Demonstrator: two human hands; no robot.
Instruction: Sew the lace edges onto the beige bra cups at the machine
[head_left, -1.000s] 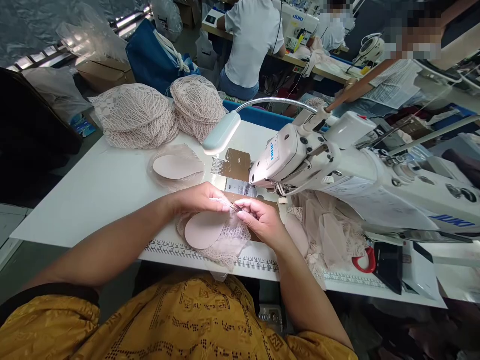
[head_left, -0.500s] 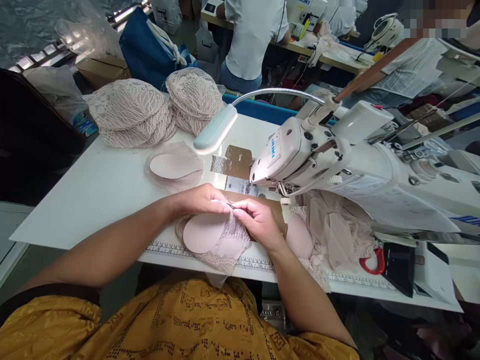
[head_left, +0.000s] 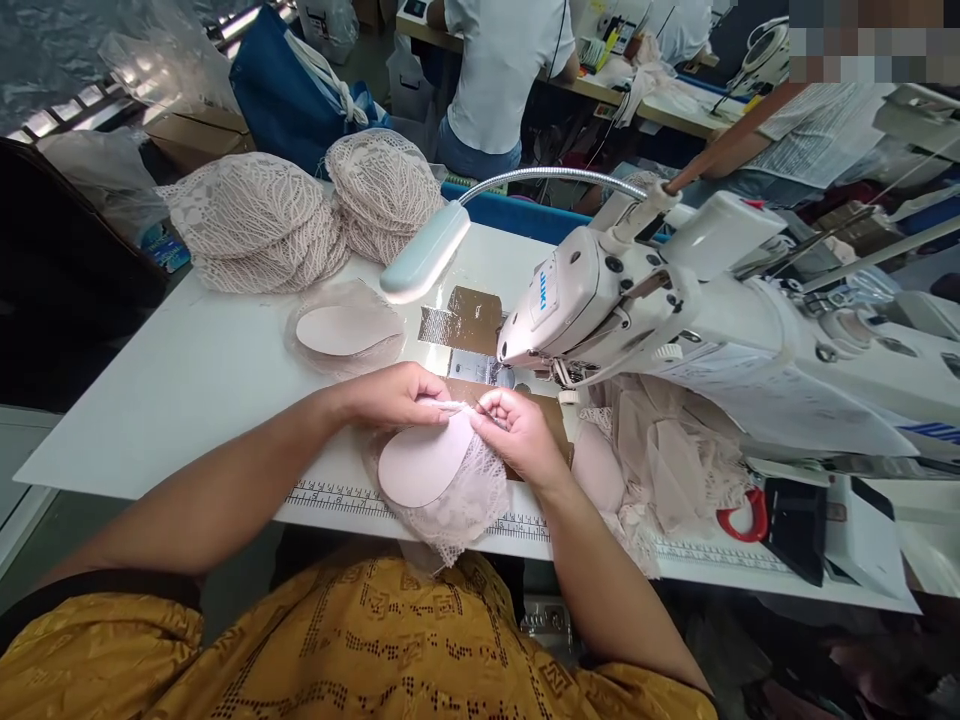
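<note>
A pale pink padded cup (head_left: 421,464) with a beige lace overlay (head_left: 463,500) lies at the front of the white table (head_left: 195,380). My left hand (head_left: 394,395) pinches the cup's top edge, fingers closed on it. My right hand (head_left: 517,430) is closed too, gripping the lace edge beside the left fingertips; a thin metal tool seems to show between the fingers, too small to name. Both hands sit just in front of the white sewing machine's head (head_left: 570,310).
Two stacks of lace cups (head_left: 255,225) (head_left: 382,190) stand at the table's far left. A single cup in clear plastic (head_left: 345,330) lies behind my left hand. A gooseneck lamp (head_left: 424,262) hangs over the middle. Loose beige fabric (head_left: 660,450) and red scissors (head_left: 742,520) lie right. Other people sit at machines behind.
Both hands and the cup shifted slightly right and up toward the needle; the lace now hangs further over the table's front edge. The camera tilted a little.
</note>
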